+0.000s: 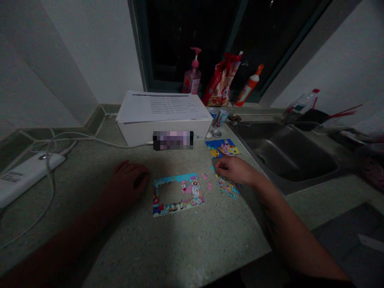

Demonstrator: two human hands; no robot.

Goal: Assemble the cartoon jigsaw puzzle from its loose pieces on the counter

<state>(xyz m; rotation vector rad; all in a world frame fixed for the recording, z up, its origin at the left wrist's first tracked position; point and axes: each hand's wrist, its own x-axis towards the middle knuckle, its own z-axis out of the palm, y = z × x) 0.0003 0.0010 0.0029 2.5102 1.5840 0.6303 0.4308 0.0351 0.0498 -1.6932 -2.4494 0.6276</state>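
Observation:
A partly assembled jigsaw puzzle (194, 191) with cartoon figures lies flat on the counter; its border is joined, and a large gap shows the bare counter inside it. My left hand (130, 182) rests just left of it, fingers loosely bent, thumb apart, nothing visible in it. My right hand (229, 168) is lowered over the upper edge of a pile of loose puzzle pieces (228, 189), its fingers drawn together; what they hold, if anything, is hidden. Two pink pieces (210, 186) lie between pile and puzzle. Behind my right hand is a blue-and-yellow cartoon picture (223, 147).
A white box (135, 130) with printed sheets stands behind, a cabled device (173, 140) against its front. A can (221, 117) stands beside it. The steel sink (288, 152) is right; a power strip (27, 176) lies left. A pump bottle (192, 78) stands by the window.

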